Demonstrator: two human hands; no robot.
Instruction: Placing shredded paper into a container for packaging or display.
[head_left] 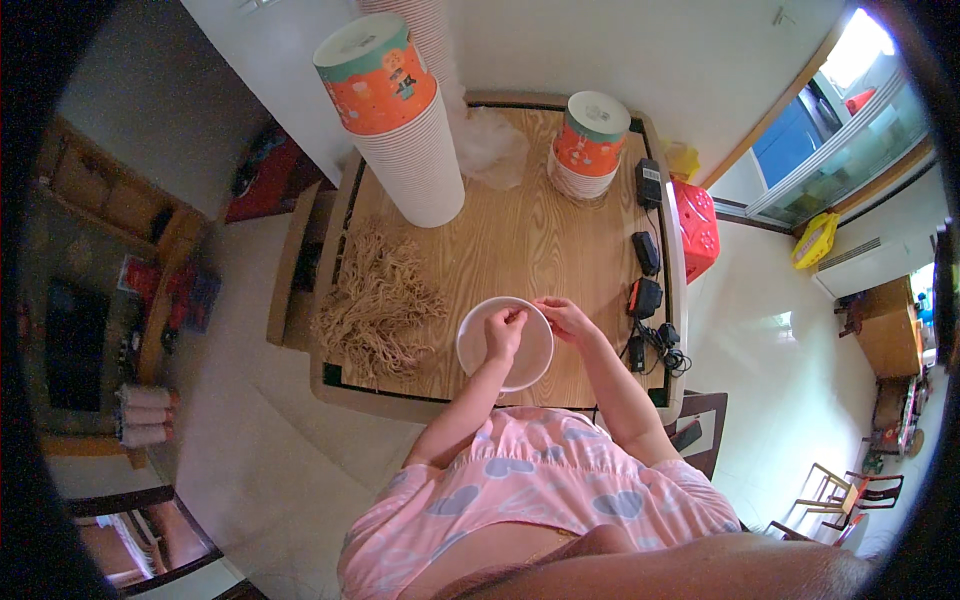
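A white paper bucket (530,372) stands open end up at the table's near edge, in front of me. My left hand (504,331) reaches inside it, fingers curled together near the inner wall. Whatever they pinch is too small to make out. At the bucket's upper right rim is my right hand (566,319), with its fingertips pressed together against the outside; anything between them is hidden. To the left lies a loose heap of tan twine strands (380,300).
Behind the twine rises a tall stack of paper buckets (410,150), upside down. A shorter stack (588,148) stands at the back right, beside crumpled clear plastic (495,145). Black chargers (645,253) and cables line the right edge of the wooden table (500,240). A red stool (695,230) stands beyond.
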